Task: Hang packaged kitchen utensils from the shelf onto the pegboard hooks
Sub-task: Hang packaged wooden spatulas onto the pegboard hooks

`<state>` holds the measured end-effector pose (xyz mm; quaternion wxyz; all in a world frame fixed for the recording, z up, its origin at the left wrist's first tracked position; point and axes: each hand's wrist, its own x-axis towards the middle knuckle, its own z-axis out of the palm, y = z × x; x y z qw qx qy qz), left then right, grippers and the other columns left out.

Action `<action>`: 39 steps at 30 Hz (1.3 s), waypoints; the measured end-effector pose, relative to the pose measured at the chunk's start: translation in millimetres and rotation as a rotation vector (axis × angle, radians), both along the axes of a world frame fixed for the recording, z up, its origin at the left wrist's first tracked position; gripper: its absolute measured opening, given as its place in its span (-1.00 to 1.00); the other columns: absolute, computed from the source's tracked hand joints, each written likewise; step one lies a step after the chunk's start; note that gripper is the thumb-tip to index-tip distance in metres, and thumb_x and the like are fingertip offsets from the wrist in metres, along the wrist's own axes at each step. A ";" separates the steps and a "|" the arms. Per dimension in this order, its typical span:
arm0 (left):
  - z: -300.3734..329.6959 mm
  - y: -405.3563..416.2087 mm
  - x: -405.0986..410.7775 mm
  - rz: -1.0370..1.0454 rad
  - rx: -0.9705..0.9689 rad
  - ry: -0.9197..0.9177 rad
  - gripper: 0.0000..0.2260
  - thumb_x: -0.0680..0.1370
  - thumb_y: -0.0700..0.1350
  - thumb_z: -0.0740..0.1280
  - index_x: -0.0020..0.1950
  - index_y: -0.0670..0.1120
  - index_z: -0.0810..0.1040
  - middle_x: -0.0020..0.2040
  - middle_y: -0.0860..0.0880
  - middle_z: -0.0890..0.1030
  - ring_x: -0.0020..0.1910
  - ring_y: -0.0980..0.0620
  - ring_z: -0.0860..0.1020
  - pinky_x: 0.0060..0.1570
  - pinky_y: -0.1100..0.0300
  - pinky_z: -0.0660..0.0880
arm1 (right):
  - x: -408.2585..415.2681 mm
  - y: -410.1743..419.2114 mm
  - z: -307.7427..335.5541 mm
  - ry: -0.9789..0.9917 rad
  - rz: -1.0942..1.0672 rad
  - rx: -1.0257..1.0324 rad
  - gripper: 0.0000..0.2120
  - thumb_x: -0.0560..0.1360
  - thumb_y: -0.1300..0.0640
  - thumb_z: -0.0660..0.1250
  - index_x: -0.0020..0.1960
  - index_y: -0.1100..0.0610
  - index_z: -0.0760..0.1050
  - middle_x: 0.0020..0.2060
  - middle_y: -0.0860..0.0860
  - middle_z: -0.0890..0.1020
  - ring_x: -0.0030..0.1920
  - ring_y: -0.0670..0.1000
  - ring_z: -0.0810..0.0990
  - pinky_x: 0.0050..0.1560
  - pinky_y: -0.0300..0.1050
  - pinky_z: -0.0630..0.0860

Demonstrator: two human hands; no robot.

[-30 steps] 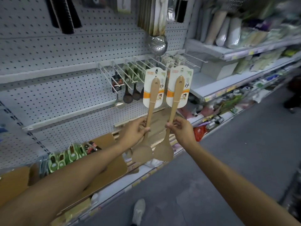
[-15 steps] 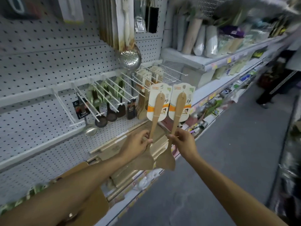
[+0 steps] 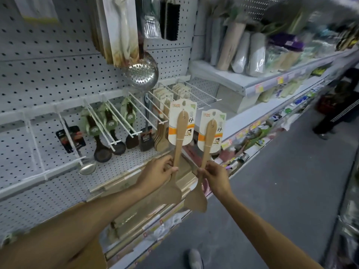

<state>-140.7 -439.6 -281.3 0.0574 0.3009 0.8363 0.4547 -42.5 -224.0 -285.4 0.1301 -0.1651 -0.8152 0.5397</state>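
My left hand (image 3: 157, 172) grips the handle of a wooden spatula (image 3: 179, 138) on a white and orange card, held upright. The card's top sits right by the tip of a white pegboard hook (image 3: 155, 105) that carries several like spatulas. My right hand (image 3: 213, 176) holds a second carded wooden spatula (image 3: 208, 138) upright, a little lower and to the right, away from the hooks. Both spatula blades hang below my hands.
A row of white hooks (image 3: 108, 121) juts from the pegboard (image 3: 38, 78), carrying dark ladles, a metal spoon (image 3: 88, 168) and a slotted skimmer (image 3: 141, 74). Wooden boards lie on the bottom shelf (image 3: 136, 191). Shelves of packaged goods run right. A person (image 3: 338, 105) stands far down the aisle.
The view has shifted right along the pegboard. My left hand has lifted its spatula up to the hook tip, while the right spatula now sits lower and further apart.
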 end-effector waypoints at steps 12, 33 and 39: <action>-21.1 106.8 -31.1 0.107 -0.115 0.004 -0.86 0.53 0.05 0.44 0.06 0.09 0.60 -0.06 0.18 0.69 -0.09 0.24 0.63 -0.06 0.07 0.61 | -76.2 138.2 -23.6 -0.044 0.299 0.042 -0.69 0.45 -0.14 0.38 -0.20 0.11 0.53 -0.31 0.08 0.64 -0.21 0.13 0.65 -0.09 0.31 0.55; -22.8 158.1 -19.2 0.357 -0.079 -0.116 -0.64 0.47 0.28 0.30 0.06 0.07 0.61 -0.05 0.22 0.70 -0.03 0.30 0.65 -0.02 0.06 0.63 | -156.6 227.9 -67.9 -0.189 0.501 0.075 -0.72 0.47 -0.18 0.33 -0.26 0.01 0.53 -0.37 0.08 0.62 -0.26 0.19 0.64 -0.16 0.28 0.58; -24.6 163.4 -22.8 0.399 -0.052 -0.088 -0.69 0.49 0.24 0.31 0.05 0.06 0.61 -0.06 0.20 0.70 -0.05 0.26 0.67 -0.03 0.07 0.64 | -167.8 224.7 -59.3 -0.235 0.523 0.064 -0.75 0.52 -0.03 0.37 -0.26 0.07 0.51 -0.36 0.11 0.60 -0.32 0.14 0.58 -0.22 0.06 0.54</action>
